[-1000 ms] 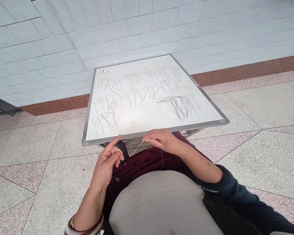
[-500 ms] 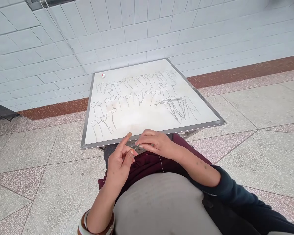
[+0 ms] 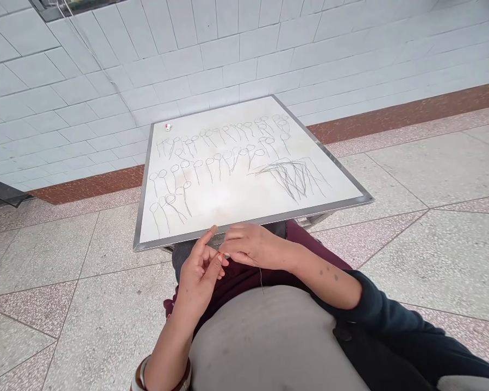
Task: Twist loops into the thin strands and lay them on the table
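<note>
My left hand point(image 3: 199, 279) pinches the end of a thin wire point(image 3: 261, 278) between thumb and forefinger, above my lap. Against those fingertips press the closed fingers of my right hand point(image 3: 255, 247), also on the wire. Its tail hangs below my right palm; the part between the fingertips is hidden. Beyond my hands, several looped wires point(image 3: 198, 164), each a ring with a tail, lie in rows on the white board-topped table point(image 3: 224, 203). To their right lies a loose bundle of dark, unlooped wires point(image 3: 289, 176).
A small red and white object point(image 3: 168, 127) sits at the table's far left corner. The table's grey metal edge point(image 3: 252, 221) is just beyond my hands. Behind stands a white tiled wall point(image 3: 220, 54), and speckled floor point(image 3: 106, 315) surrounds the table.
My right hand has moved left and slightly down, until its fingertips meet those of my left hand. The short stretch of wire between them is now covered. The view has shifted slightly.
</note>
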`<state>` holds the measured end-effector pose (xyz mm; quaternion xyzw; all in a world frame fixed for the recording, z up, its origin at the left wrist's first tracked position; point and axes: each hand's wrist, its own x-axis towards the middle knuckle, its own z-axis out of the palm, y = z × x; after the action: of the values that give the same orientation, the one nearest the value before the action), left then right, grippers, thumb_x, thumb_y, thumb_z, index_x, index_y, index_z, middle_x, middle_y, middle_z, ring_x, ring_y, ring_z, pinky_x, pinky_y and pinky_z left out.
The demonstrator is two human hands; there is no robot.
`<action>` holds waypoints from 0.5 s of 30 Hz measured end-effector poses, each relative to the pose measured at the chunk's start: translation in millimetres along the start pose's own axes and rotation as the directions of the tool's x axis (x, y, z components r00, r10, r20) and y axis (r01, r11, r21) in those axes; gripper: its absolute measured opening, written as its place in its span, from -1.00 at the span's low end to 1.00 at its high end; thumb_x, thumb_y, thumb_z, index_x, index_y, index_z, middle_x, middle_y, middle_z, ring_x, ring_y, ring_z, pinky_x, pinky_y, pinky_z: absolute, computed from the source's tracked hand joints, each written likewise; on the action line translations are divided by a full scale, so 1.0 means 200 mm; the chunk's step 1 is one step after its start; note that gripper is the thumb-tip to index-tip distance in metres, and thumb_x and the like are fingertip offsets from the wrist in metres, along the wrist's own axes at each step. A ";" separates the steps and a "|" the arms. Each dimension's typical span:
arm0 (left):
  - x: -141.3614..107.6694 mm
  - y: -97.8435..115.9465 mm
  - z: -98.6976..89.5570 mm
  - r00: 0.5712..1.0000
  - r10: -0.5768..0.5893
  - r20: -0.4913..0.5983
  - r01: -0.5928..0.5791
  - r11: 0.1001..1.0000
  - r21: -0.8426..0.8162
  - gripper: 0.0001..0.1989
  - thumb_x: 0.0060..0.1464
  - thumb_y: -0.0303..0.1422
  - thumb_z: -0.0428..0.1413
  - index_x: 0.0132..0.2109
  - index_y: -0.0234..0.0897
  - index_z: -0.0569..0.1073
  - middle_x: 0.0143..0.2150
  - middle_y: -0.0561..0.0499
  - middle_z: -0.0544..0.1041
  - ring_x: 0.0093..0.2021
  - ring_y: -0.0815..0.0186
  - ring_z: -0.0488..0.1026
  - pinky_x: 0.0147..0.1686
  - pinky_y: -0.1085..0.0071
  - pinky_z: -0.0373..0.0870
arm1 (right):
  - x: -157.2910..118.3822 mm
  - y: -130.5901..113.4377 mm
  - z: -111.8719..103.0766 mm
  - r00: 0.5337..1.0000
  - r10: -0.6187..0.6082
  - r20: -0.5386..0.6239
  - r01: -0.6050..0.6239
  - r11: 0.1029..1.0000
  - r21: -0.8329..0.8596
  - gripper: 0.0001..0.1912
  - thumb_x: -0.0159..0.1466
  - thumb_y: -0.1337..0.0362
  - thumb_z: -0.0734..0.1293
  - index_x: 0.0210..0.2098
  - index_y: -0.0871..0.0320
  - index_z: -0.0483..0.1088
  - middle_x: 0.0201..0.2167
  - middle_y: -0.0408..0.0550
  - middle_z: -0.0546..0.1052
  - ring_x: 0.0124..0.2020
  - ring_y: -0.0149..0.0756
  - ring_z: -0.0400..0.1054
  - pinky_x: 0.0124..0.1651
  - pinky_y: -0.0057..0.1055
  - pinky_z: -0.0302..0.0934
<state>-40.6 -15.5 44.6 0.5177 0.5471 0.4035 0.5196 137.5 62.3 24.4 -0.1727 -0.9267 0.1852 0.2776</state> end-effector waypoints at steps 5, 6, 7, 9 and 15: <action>0.00 0.00 -0.03 1.000 0.014 0.006 -0.014 1.000 0.016 -0.44 0.19 -0.33 0.07 0.31 -0.08 0.17 -0.40 0.12 0.44 -0.44 0.41 0.32 -0.35 0.43 0.38 | 0.04 0.00 -0.04 0.993 0.025 0.114 -0.039 0.992 0.118 -0.78 0.37 0.37 0.14 -0.28 0.16 0.41 -0.39 -0.13 0.43 -0.37 -0.41 0.25 -0.30 -0.49 0.11; 0.00 0.00 -0.04 1.000 0.016 0.005 -0.016 0.999 0.038 -0.43 0.19 -0.34 0.06 0.32 -0.08 0.17 -0.40 0.13 0.44 -0.44 0.41 0.32 -0.33 0.42 0.37 | 0.05 0.00 -0.05 0.989 0.025 0.146 -0.048 0.987 0.152 -0.79 0.36 0.38 0.15 -0.28 0.16 0.41 -0.38 -0.15 0.43 -0.38 -0.43 0.26 -0.31 -0.50 0.10; 0.00 0.00 -0.04 1.000 0.018 0.007 -0.019 0.998 0.062 -0.43 0.18 -0.35 0.06 0.32 -0.08 0.17 -0.40 0.13 0.43 -0.44 0.40 0.33 -0.32 0.41 0.37 | 0.06 0.01 -0.06 0.984 0.022 0.175 -0.055 0.982 0.182 -0.80 0.34 0.40 0.16 -0.29 0.16 0.41 -0.38 -0.16 0.44 -0.38 -0.44 0.26 -0.32 -0.52 0.09; 0.00 0.01 -0.06 1.000 0.026 0.017 -0.028 0.994 0.103 -0.41 0.16 -0.36 0.07 0.32 -0.11 0.16 -0.41 0.13 0.42 -0.43 0.40 0.33 -0.32 0.41 0.35 | 0.08 0.01 -0.07 0.976 0.009 0.219 -0.058 0.974 0.217 -0.82 0.31 0.42 0.19 -0.32 0.15 0.41 -0.40 -0.19 0.44 -0.39 -0.46 0.27 -0.34 -0.53 0.06; -0.02 0.02 -0.08 0.998 0.001 0.056 -0.009 0.990 0.144 -0.43 0.14 -0.38 0.06 0.29 -0.21 0.20 -0.43 0.13 0.38 -0.45 0.41 0.30 -0.38 0.43 0.29 | 0.11 0.01 -0.05 0.957 0.004 0.289 -0.052 0.986 0.159 -0.82 0.27 0.40 0.20 -0.40 0.11 0.39 -0.47 -0.23 0.42 -0.41 -0.43 0.24 -0.39 -0.50 -0.02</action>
<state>-56.2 -17.5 52.1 0.5662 0.5589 0.3497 0.4948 126.0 75.4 40.7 -0.1337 -0.9361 0.2882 0.1508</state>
